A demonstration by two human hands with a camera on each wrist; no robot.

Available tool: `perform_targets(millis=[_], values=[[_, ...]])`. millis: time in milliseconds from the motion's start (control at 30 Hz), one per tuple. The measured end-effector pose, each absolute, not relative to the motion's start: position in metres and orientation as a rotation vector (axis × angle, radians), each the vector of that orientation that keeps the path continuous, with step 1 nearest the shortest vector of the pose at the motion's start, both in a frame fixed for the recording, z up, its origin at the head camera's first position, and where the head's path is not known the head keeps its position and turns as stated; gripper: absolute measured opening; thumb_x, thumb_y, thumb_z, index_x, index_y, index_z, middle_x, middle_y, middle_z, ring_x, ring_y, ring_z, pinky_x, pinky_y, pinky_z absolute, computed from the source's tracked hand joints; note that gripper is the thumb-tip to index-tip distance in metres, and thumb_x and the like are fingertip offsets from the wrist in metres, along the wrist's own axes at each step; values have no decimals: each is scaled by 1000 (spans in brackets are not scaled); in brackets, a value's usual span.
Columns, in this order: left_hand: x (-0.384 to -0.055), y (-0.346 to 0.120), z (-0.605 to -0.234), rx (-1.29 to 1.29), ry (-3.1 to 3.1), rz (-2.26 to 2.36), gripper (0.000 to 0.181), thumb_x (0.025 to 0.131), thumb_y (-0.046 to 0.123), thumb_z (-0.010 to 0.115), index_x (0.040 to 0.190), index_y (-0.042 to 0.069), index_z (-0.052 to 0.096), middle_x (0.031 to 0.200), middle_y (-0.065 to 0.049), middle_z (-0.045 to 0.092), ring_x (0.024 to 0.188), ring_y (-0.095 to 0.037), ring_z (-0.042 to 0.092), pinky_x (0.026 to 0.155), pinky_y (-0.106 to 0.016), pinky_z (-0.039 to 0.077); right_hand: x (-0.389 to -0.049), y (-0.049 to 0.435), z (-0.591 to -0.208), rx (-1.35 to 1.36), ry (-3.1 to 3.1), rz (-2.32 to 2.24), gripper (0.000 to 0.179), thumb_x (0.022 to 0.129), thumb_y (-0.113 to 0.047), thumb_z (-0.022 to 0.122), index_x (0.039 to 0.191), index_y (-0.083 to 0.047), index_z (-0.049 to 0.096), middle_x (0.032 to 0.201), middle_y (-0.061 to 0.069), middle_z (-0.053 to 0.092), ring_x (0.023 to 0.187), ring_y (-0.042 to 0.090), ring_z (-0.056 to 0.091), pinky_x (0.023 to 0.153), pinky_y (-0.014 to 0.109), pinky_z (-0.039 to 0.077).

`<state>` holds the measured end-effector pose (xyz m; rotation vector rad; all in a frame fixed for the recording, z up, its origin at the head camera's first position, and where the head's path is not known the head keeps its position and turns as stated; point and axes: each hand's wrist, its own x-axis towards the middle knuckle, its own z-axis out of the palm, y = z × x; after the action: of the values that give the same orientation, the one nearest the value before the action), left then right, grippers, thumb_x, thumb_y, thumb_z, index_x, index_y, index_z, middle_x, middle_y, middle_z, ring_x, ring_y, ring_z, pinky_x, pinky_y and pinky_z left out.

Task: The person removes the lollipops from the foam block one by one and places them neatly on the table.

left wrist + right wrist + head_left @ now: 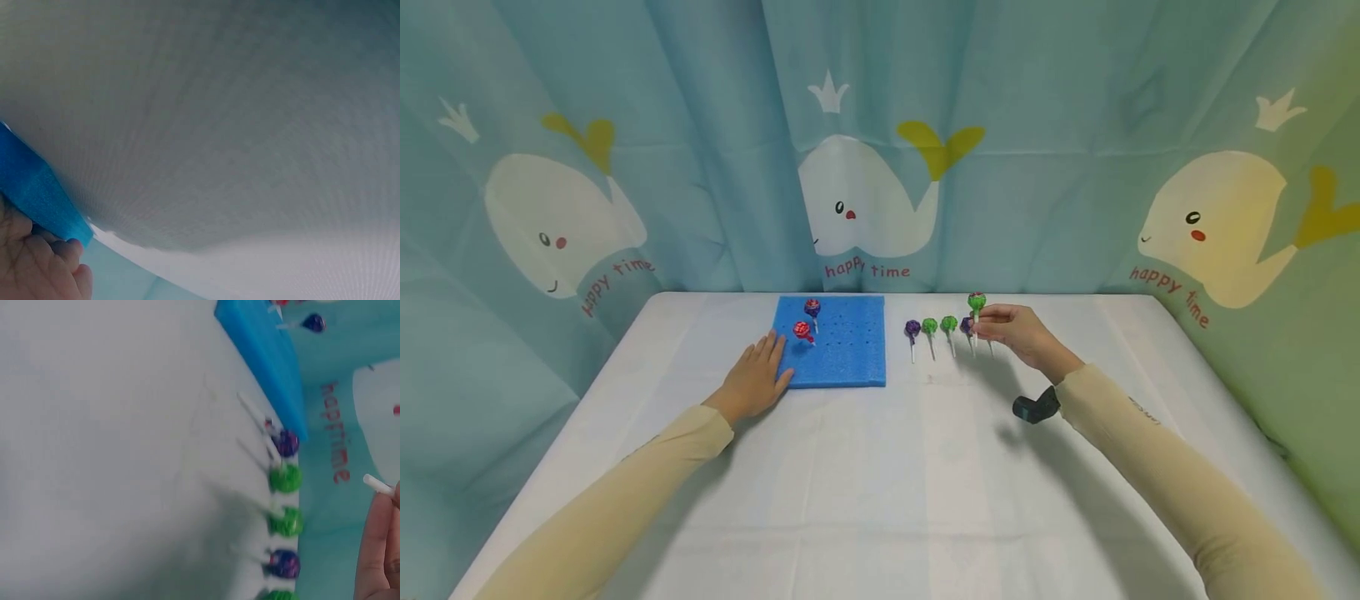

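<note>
My right hand (1018, 335) pinches the stick of a green lollipop (976, 302), held upright above the table with its head on top. In the right wrist view, the lower end of that white stick (377, 483) pokes out from the fingertips. My left hand (756, 377) rests against the left edge of a blue foam board (850, 358) dotted with small holes. A purple-and-red lollipop (812, 307) and a red lollipop (802, 330) stand in the board's left part. Beside the board lie a purple lollipop (912, 327), two green lollipops (950, 323) and another purple one (284, 564).
At the row's near end in the right wrist view, a further green lollipop (278, 595) is cut off by the frame. A black device (1036, 407) sits at the right wrist. Behind the white table (865, 483) hangs a whale-print curtain (1037, 208).
</note>
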<state>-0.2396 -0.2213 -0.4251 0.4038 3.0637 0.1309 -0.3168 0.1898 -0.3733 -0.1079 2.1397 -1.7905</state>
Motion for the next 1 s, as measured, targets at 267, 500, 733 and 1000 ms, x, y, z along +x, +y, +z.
perform_targets(millis=[267,500,733,1000], values=[[-239,-222,-427,417,3078,139,64,99,31,38,143,-13,22,151,-33,19,140,-46,21,114,-56,19,-322,214,-379,-77,2233,-1736,43,92,-7,57,128,14,43,82,-17,63,78,-4,63,82,16,52],[-239,-222,-425,407,3074,143,64,99,30,39,143,-13,21,151,-33,19,140,-46,21,115,-56,19,-324,231,-387,-102,2249,-1754,46,94,-5,54,130,19,39,80,-18,62,78,-5,63,79,13,52],[-239,-222,-426,387,3060,122,66,99,32,39,145,-11,19,152,-31,18,141,-45,19,115,-55,18,-328,242,-396,-18,2311,-1685,48,93,-12,58,130,15,42,79,-20,62,80,-5,64,79,11,51],[-241,-222,-427,378,3052,131,66,99,32,39,145,-10,19,152,-31,17,141,-45,19,115,-55,18,-331,248,-404,75,2358,-1639,49,91,-16,61,129,11,47,76,-23,60,75,-6,61,74,9,49]])
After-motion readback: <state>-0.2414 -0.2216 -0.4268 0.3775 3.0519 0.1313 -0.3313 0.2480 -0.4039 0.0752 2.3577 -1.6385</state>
